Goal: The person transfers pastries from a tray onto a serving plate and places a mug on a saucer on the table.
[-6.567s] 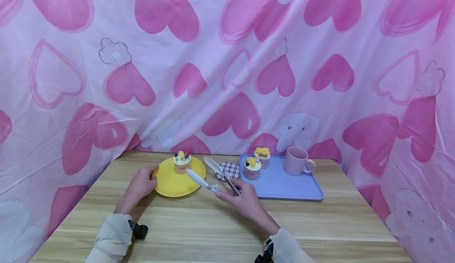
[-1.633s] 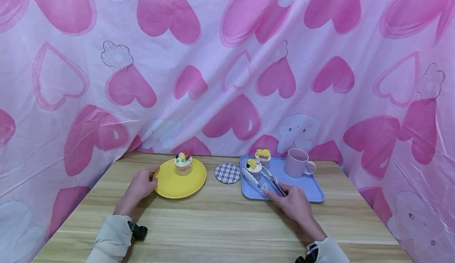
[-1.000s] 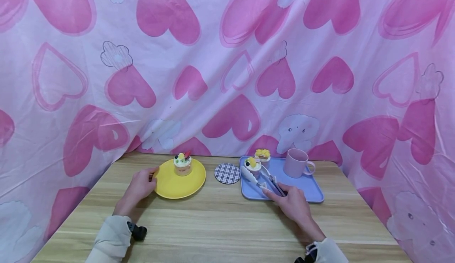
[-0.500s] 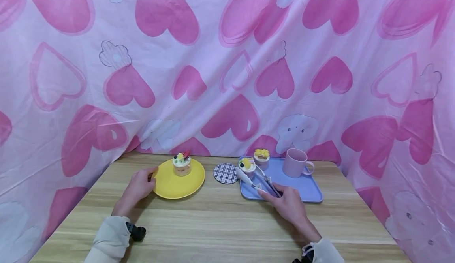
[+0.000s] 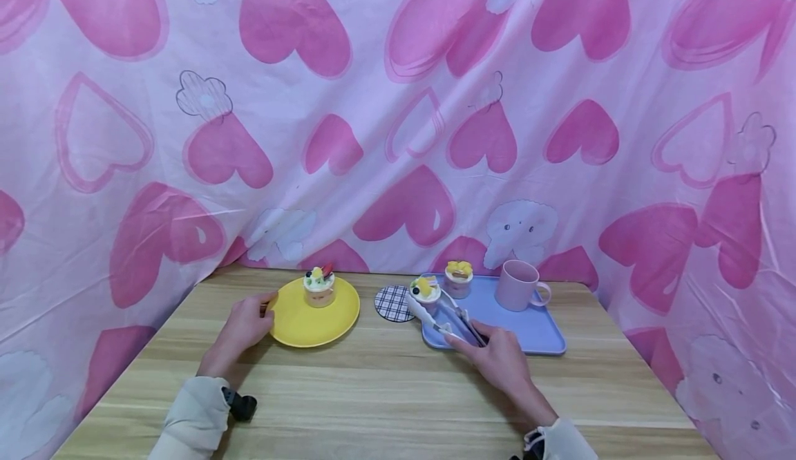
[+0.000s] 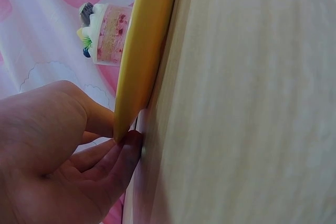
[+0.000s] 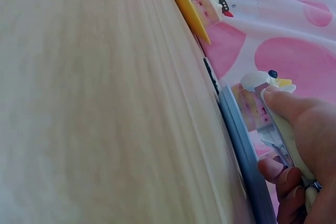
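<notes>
My left hand [image 5: 247, 322] pinches the near-left rim of a yellow plate [image 5: 311, 329]; in the left wrist view the thumb is above the rim and the fingers under it. A small cake cup [image 5: 320, 290] topped with cream and fruit stands on that plate. My right hand [image 5: 502, 365] holds a pair of tongs [image 5: 465, 316] with pale tips. The tongs' arms lie on either side of another cake cup [image 5: 425, 290], topped with yellow fruit and a dark berry, at the left edge of the blue tray [image 5: 528, 336]. In the right wrist view this cup [image 7: 251, 106] appears tilted.
On the tray stand a third cake cup [image 5: 459, 282] with yellow topping and a pink mug [image 5: 517, 286], its handle to the right. A round checked coaster [image 5: 390, 304] lies between plate and tray. A pink heart-patterned curtain [image 5: 398, 128] hangs behind the wooden table [image 5: 373, 398].
My right hand has carried the tongs from beside the plate to the tray, around the cake cup. Over the last second, tongs and cup have shifted left toward the coaster. The left hand stays put.
</notes>
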`<state>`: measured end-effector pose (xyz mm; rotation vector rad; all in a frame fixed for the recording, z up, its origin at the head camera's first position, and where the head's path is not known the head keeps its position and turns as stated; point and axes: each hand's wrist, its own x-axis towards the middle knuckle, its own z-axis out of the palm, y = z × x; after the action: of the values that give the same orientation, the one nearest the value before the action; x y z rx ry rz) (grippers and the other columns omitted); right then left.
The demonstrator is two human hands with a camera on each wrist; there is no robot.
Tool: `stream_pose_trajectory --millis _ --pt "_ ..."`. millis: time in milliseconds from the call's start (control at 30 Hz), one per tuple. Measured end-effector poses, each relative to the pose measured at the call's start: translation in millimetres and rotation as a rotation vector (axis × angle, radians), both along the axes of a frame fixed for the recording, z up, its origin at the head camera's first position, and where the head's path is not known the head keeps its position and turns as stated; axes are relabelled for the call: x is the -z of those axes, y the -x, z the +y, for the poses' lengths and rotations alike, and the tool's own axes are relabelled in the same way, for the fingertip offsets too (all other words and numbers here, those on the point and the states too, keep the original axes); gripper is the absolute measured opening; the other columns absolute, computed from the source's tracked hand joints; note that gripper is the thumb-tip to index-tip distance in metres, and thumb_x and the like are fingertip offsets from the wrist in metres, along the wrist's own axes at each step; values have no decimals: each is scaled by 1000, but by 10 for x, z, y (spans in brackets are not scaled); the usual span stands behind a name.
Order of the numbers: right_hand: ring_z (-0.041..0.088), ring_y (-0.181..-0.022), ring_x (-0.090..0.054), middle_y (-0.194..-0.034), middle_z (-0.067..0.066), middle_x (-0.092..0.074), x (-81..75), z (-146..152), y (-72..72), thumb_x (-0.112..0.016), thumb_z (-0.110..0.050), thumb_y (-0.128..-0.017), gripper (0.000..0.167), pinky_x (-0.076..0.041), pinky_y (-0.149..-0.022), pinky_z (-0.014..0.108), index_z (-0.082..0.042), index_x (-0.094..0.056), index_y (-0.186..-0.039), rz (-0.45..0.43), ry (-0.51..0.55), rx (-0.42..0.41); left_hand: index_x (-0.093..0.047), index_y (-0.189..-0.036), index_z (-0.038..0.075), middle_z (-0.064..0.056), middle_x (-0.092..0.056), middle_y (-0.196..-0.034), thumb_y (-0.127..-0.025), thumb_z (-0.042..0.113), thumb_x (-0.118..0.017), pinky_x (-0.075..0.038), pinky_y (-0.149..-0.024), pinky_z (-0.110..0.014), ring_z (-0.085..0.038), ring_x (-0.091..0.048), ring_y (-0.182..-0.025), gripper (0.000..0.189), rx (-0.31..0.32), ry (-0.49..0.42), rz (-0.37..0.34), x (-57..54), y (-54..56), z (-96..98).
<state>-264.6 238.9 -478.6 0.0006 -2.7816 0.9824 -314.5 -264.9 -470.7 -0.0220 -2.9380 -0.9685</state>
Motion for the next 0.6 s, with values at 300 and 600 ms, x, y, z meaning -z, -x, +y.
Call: stream_pose_trajectory --millis 300,600 --pt "16 -95 -62 -141 13 -74 18 -75 -7 -76 -85 -76 102 -45 -71 24 -12 -68 -147 4 17 -2 -48 -156 -10 -37 -51 -157 -99 2 -57 -55 -80 -29 -38 -58 -113 59 -11 -16 -9 1 1 6" --pt "14 -87 -60 -132 9 -78 19 -204 -35 -80 -81 -75 96 -42 -66 22 -15 -71 -144 15 47 -23 -49 -155 -10 -36 -53 -156 -98 2 -57 -62 -90 -40 -38 -59 -116 59 -13 -9 5 -2 -7 20"
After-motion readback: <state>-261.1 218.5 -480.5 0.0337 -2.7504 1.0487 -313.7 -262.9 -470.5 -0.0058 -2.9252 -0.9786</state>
